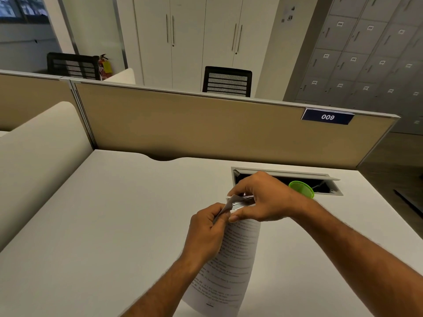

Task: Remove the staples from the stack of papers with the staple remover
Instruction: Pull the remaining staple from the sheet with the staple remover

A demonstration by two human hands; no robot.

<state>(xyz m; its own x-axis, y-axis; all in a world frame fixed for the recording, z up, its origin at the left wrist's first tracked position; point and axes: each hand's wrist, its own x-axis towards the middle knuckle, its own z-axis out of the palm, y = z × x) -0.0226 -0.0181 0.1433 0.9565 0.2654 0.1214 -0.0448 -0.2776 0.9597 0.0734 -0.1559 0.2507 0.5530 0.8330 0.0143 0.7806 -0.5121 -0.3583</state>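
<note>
- White desk (114,225) is backed by a beige partition (183,124).
- Stapled papers (233,259) are pinched at the top corner by the left hand (207,234).
- Staple remover (240,203) is gripped by the right hand (263,197).

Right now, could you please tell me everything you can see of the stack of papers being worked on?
The stack of papers is white sheets printed with lines of small black text, too blurred to read. It is curved and runs from the near edge of the desk up to the hands. The left hand pinches its top corner, where a sheet is bent back, showing a grey underside. The right hand presses a metallic staple remover against that corner. No staple can be made out.
</note>
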